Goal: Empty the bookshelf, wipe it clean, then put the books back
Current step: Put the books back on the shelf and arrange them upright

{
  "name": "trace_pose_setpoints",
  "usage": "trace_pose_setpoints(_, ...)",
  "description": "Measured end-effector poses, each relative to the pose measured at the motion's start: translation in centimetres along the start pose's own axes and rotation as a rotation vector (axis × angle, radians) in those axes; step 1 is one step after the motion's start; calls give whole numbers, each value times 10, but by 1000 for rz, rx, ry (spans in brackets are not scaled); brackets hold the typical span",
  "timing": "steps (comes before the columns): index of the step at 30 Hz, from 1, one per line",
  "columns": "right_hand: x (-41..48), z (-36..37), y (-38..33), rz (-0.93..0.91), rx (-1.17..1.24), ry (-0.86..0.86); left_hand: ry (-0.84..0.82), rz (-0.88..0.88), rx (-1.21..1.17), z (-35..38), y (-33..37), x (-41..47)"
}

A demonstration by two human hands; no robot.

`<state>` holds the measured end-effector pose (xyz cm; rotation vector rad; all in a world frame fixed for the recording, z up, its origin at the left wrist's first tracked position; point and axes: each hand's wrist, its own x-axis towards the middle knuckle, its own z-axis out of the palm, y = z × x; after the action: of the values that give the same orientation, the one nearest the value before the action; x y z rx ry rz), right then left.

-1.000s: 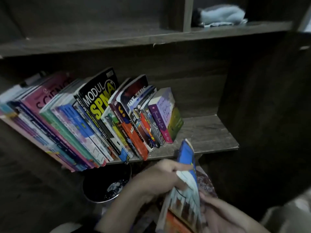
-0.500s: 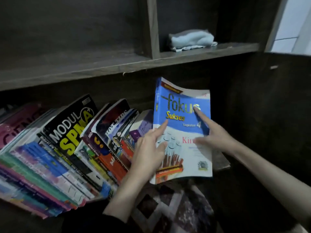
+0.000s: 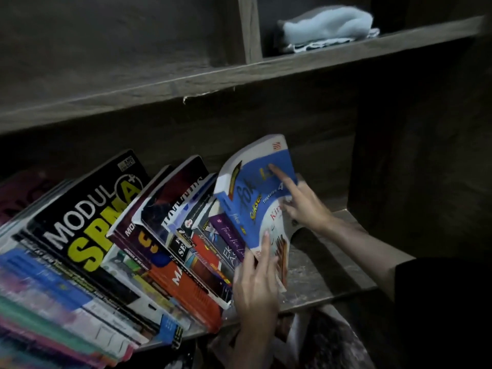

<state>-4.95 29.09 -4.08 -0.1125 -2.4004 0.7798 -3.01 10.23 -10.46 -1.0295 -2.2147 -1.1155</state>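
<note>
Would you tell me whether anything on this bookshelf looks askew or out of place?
The row of books leans sideways instead of standing upright. The blue Fokus book, pressed against it by the left hand and right hand, curls at its top. A pale cloth lies on the upper shelf.

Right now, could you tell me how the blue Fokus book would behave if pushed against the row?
Probably floppy: the blue Fokus book curves under the right hand. Likely to lean rather than stand, as the row of books beside it slants. Its thick page block suggests fair weight.
</note>
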Motion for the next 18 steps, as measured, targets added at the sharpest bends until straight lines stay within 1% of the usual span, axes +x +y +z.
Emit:
trace_pose_setpoints(3, 1, 11, 3, 64, -41, 0, 66, -44, 140, 3, -7, -3)
trace_pose_setpoints(6, -9, 22, 7, 163, -219, 17, 162, -101, 122, 2, -10, -6)
trace_pose_setpoints(8, -20, 32, 12, 247, -251, 7, 184, -110, 113, 3, -12, -8)
trace_pose_setpoints(12, -39, 46, 10, 422, 19, -61, 181, -131, 59, 0, -7, -5)
trace_pose_setpoints(16, -51, 51, 3, 544, 117, -99, 127, -97, -31, -8, -2, -6)
trace_pose_setpoints(18, -56, 53, -1, 608, 180, -107, 114, -119, -114, -12, 3, -10)
